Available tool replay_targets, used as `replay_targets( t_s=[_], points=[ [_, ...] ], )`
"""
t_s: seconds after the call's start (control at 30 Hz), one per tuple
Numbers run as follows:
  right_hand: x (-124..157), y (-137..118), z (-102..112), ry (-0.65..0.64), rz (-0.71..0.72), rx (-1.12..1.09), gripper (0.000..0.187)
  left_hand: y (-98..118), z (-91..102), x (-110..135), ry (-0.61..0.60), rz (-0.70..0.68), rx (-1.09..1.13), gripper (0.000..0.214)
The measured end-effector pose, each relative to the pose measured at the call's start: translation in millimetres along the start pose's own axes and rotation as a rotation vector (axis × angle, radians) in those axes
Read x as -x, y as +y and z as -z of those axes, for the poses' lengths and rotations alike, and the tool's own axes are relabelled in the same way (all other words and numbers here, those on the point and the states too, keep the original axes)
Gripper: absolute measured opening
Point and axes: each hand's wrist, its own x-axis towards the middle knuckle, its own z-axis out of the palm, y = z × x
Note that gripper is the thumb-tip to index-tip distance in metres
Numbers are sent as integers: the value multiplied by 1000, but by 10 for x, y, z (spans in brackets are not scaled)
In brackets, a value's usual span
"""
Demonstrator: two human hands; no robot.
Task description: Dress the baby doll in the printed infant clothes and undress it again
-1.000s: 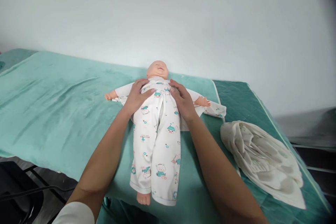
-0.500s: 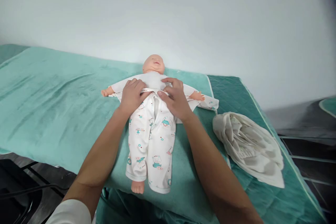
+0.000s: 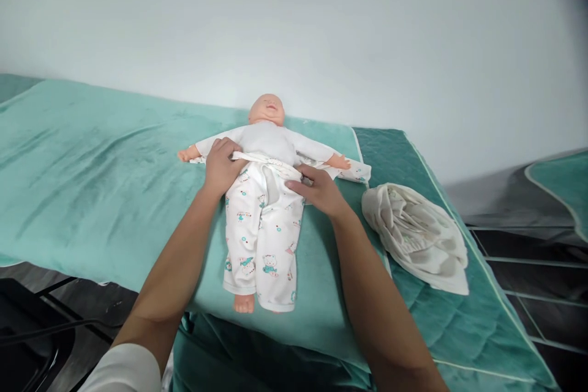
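A baby doll (image 3: 266, 111) lies on its back with its arms spread out. White printed baby pants (image 3: 264, 233) cover its legs, and one foot pokes out at the lower left cuff. My left hand (image 3: 223, 165) pinches the waistband at the left hip. At the right hip my right hand (image 3: 321, 187) has its fingers closed at the waistband's edge, the thumb lying over the cloth. The torso shows a plain white body (image 3: 267, 139) above the waistband. Beneath the arms, a printed baby shirt (image 3: 356, 171) is spread flat, one sleeve reaching out to the right.
A crumpled off-white cloth garment (image 3: 418, 236) lies to the right of the doll. Green padded covers (image 3: 114, 190) span the bed against a pale wall. A black chair (image 3: 32, 331) stands at lower left, with a metal-barred rack (image 3: 528, 263) at right.
My hands have moved apart from the front middle of the waistband toward the two hips. More of the doll's torso shows. The view has shifted slightly.
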Motion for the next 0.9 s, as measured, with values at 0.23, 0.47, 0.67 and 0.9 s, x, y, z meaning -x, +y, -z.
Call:
replay_targets(
  t_s=[0.23,0.47,0.67,0.9],
  points=[
    [23,24,-60,66,-62,99,43,203,253,556,-35,85,138,20],
    [13,5,-251,275,-61,211,41,274,340,886,-73,223,375,23],
    [-74,-17,-360,474,-81,216,32,250,153,594,-4,159,308,20],
    [-283,112,-327,501,-97,261,31,170,-99,292,67,86,212,17]
  ],
)
